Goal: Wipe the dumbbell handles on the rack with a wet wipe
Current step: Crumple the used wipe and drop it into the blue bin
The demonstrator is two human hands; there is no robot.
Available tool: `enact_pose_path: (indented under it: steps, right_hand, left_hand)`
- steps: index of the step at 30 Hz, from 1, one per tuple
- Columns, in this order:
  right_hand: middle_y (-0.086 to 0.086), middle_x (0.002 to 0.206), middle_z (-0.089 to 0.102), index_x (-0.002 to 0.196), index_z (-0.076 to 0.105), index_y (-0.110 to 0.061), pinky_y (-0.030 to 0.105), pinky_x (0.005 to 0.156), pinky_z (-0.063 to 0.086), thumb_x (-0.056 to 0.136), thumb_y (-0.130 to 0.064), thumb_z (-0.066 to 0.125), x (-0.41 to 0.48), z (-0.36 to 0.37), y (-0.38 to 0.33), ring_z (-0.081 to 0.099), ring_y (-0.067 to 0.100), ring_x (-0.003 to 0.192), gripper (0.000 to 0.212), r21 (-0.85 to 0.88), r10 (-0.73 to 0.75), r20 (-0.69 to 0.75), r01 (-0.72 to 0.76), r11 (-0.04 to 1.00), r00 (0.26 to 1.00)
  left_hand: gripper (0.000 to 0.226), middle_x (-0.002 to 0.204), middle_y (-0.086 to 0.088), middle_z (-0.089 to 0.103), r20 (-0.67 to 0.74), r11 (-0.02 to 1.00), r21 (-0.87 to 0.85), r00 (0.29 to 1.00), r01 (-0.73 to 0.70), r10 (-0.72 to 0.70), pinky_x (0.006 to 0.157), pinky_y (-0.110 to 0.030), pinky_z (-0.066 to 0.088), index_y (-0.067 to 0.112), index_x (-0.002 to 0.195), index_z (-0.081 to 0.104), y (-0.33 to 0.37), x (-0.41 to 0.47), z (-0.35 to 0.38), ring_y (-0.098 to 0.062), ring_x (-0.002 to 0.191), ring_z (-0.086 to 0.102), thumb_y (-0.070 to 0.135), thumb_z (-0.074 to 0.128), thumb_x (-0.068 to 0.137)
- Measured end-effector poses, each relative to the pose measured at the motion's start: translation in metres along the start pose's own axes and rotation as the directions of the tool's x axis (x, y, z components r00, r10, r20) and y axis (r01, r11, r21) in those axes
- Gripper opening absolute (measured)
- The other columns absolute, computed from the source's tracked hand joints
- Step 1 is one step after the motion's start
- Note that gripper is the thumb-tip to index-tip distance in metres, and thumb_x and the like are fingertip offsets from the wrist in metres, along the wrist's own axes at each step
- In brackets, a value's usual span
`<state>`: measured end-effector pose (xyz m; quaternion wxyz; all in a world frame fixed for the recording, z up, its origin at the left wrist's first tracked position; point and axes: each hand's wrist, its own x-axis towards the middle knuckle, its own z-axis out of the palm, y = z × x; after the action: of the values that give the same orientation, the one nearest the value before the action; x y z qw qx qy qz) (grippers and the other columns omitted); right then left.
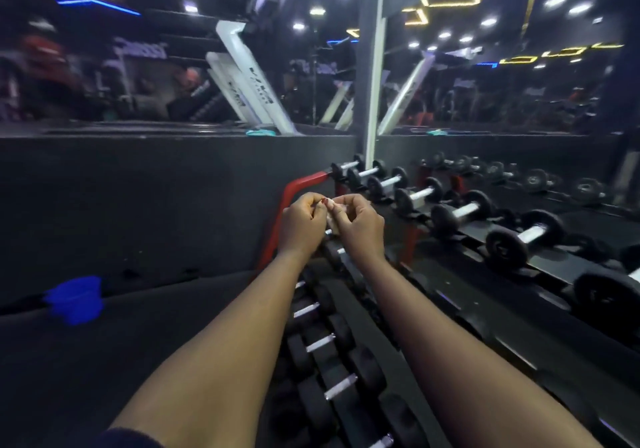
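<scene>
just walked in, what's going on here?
A person stands at a dumbbell rack with a red frame, pinching a small white wet wipe between the left hand and the right hand. The hands seem to be unfolding or bunching it in the air. The wipe touches no handle. The dumbbells sit in rows on the rack, chrome handles showing. A blue container sits low on the left.
</scene>
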<state>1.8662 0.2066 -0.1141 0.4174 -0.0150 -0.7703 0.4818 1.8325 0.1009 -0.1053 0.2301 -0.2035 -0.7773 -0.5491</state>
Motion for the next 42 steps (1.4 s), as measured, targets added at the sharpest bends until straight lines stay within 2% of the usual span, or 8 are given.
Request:
enact_pose_path:
  steps: [5, 10, 15, 22, 28, 32, 35, 42]
  right_hand:
    - [-0.007, 0.075, 0.068, 0.088, 0.068, -0.02, 0.012, 0.06, 0.044, 0.087, -0.032, 0.066, 0.003, 0.088, -0.001, 0.06, 0.0, 0.067, 0.012, 0.112, 0.004, 0.13, -0.018, 0.994, 0.991]
    - [-0.01, 0.071, 0.065, 0.088, 0.068, -0.018, 0.007, 0.055, 0.039, 0.088, -0.031, 0.066, 0.007, 0.183, -0.01, 0.057, -0.006, 0.063, 0.013, 0.2, -0.021, 0.218, -0.024, 0.98, 0.976]
    - [-0.011, 0.067, 0.062, 0.087, 0.067, -0.017, 0.007, 0.053, 0.039, 0.088, -0.031, 0.065, 0.013, 0.301, -0.028, 0.054, -0.007, 0.058, 0.014, 0.283, -0.02, 0.296, -0.068, 0.957, 0.955]
    - [-0.01, 0.067, 0.061, 0.086, 0.067, -0.019, 0.008, 0.05, 0.04, 0.088, -0.031, 0.066, 0.019, 0.452, -0.066, 0.052, -0.005, 0.056, 0.012, 0.342, -0.047, 0.379, -0.092, 0.935, 0.924]
    - [-0.005, 0.073, 0.064, 0.085, 0.067, -0.023, 0.013, 0.054, 0.043, 0.087, -0.034, 0.066, 0.018, 0.567, -0.084, 0.054, 0.001, 0.062, 0.011, 0.356, -0.084, 0.471, -0.102, 0.929, 0.878]
    - [-0.002, 0.073, 0.065, 0.085, 0.067, -0.024, 0.021, 0.059, 0.046, 0.086, -0.035, 0.066, 0.015, 0.649, -0.083, 0.055, 0.003, 0.063, 0.011, 0.382, -0.089, 0.516, -0.136, 0.914, 0.852]
    - [-0.008, 0.07, 0.062, 0.085, 0.068, -0.023, 0.017, 0.057, 0.044, 0.086, -0.034, 0.066, 0.016, 0.712, -0.078, 0.053, -0.001, 0.061, 0.011, 0.394, -0.103, 0.552, -0.15, 0.907, 0.827]
    - [-0.01, 0.067, 0.059, 0.085, 0.067, -0.023, 0.011, 0.054, 0.039, 0.086, -0.037, 0.066, 0.035, 0.881, -0.086, 0.052, 0.001, 0.061, 0.015, 0.439, -0.133, 0.619, -0.2, 0.876, 0.774]
  left_hand:
    - [0.016, 0.075, 0.005, 0.069, -0.104, 0.995, 0.088, 0.993, 0.056, -0.047, 0.063, -0.024, 0.049, 0.025, 0.082, 0.066, -0.056, 0.025, -0.052, -0.012, 0.067, 0.064, 0.017, 0.054, 0.089]
    - [0.014, 0.069, 0.006, 0.068, -0.156, 0.988, 0.118, 0.984, 0.102, -0.083, 0.06, -0.035, 0.056, 0.022, 0.085, 0.068, -0.123, 0.06, -0.114, -0.015, 0.061, 0.066, 0.023, 0.054, 0.088]
    - [0.015, 0.06, 0.004, 0.066, -0.194, 0.979, 0.159, 0.976, 0.127, -0.095, 0.054, -0.032, 0.054, 0.02, 0.085, 0.067, -0.191, 0.105, -0.194, -0.011, 0.05, 0.064, 0.019, 0.053, 0.09]
    - [0.016, 0.065, 0.004, 0.067, -0.268, 0.957, 0.227, 0.956, 0.182, -0.118, 0.054, -0.035, 0.056, 0.02, 0.085, 0.067, -0.271, 0.163, -0.309, -0.013, 0.051, 0.065, 0.019, 0.053, 0.09]
    - [0.015, 0.068, 0.007, 0.067, -0.377, 0.936, 0.245, 0.914, 0.253, -0.148, 0.059, -0.033, 0.056, 0.022, 0.083, 0.068, -0.34, 0.193, -0.387, -0.011, 0.063, 0.065, 0.018, 0.054, 0.088]
    - [0.015, 0.065, 0.003, 0.067, -0.397, 0.926, 0.247, 0.902, 0.284, -0.171, 0.049, -0.027, 0.052, 0.018, 0.083, 0.067, -0.393, 0.215, -0.433, -0.014, 0.052, 0.065, 0.016, 0.054, 0.09]
    - [0.016, 0.064, 0.0, 0.067, -0.42, 0.908, 0.273, 0.889, 0.318, -0.184, 0.045, -0.02, 0.047, 0.017, 0.082, 0.066, -0.435, 0.233, -0.463, -0.015, 0.048, 0.064, 0.014, 0.052, 0.09]
    - [0.014, 0.065, 0.0, 0.068, -0.481, 0.844, 0.374, 0.858, 0.385, -0.178, 0.051, -0.029, 0.053, 0.017, 0.086, 0.064, -0.546, 0.309, -0.552, -0.013, 0.045, 0.064, 0.018, 0.051, 0.092]
